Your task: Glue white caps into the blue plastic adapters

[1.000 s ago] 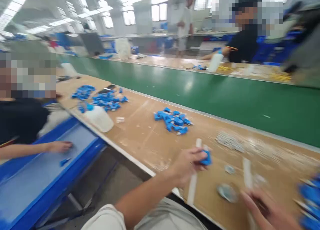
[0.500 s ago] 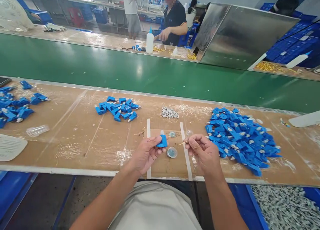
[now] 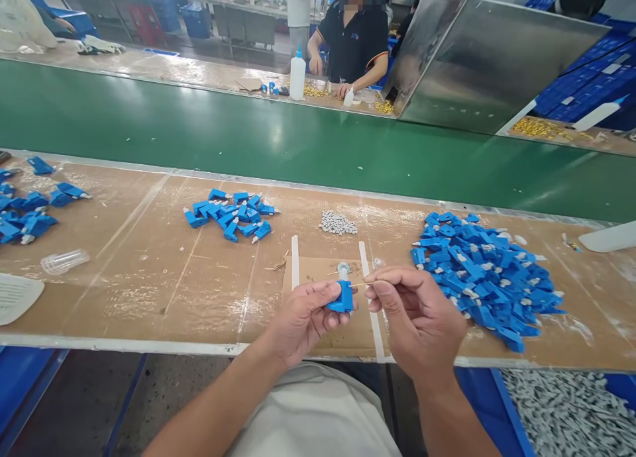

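Observation:
My left hand (image 3: 311, 314) pinches a blue plastic part (image 3: 341, 297) with a pale tip pointing up. From the right, my right hand (image 3: 415, 311) grips a thin wooden stick (image 3: 362, 284), whose end is at the side of the blue part; whether it touches is too small to tell. Just behind the part stands a small clear cup (image 3: 343, 267), partly covered by the pale tip. Small grey pieces (image 3: 338, 222) lie in a pile farther back.
A large heap of blue parts (image 3: 481, 271) lies at the right, a smaller one (image 3: 231, 212) left of centre. White tape strips (image 3: 295, 261) cross the cardboard. Behind runs a green belt (image 3: 199, 132); a person (image 3: 352, 46) works beyond it. A clear tube (image 3: 64, 261) lies left.
My left hand has moved right with the blue part, now covering the nearer cup. The stick in my right hand has come up to the part. The person opposite has leaned to the table.

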Tool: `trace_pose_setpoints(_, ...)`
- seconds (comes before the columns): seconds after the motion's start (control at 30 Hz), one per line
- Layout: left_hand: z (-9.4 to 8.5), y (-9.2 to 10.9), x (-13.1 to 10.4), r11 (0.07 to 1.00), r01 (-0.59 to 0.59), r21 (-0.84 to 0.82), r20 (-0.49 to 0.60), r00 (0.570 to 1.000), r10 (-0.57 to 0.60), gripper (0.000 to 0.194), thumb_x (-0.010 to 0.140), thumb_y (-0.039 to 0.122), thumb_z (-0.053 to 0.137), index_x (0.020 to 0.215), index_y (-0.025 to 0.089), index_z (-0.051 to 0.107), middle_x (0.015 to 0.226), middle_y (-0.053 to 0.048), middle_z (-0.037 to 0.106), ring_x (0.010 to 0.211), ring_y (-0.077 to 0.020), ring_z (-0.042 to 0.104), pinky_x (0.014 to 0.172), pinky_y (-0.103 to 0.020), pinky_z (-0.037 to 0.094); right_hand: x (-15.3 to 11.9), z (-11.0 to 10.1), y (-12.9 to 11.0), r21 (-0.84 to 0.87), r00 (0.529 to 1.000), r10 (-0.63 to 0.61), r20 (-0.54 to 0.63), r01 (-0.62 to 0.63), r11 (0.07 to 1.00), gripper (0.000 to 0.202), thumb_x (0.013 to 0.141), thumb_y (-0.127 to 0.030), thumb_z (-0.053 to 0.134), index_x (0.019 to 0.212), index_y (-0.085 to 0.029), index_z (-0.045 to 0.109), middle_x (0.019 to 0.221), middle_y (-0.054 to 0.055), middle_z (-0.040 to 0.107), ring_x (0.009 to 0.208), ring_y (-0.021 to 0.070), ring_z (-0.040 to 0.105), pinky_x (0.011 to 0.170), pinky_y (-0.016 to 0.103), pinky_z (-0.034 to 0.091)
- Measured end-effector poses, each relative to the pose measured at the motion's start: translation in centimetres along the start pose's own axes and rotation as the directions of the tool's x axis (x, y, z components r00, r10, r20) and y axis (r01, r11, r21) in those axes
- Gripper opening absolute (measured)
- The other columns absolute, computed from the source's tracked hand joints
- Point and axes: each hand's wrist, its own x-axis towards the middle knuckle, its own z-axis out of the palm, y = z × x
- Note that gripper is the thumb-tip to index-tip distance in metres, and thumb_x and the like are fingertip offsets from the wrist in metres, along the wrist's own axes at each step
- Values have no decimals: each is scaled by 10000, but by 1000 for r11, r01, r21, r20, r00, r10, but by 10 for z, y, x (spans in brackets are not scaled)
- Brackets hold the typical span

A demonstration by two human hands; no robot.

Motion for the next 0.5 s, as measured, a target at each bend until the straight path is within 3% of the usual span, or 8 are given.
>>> trace_pose_setpoints(0.37,-2,0,1,1000,19,-5,-10,1000,-19,270,872,357,744,882,88,731,796,-67,677,606,-65,599,548,-120,474,-1,-1,10,-96,998,12,64,-6,995,65,983,-192,606,993,-227,660,956,46,705,687,151,666,631,302,581)
trace_pose_setpoints(0.5,-2,1,3,1000,24,-14,0,1000,-24,263,863,348,755,897,88,738,812,-71,683,625,-71,613,543,-121,473,0,0,17,-129,989,-113,91,124,984,147,971,-129,590,1045,-247,637,969,55,703,812,193,686,710,349,589)
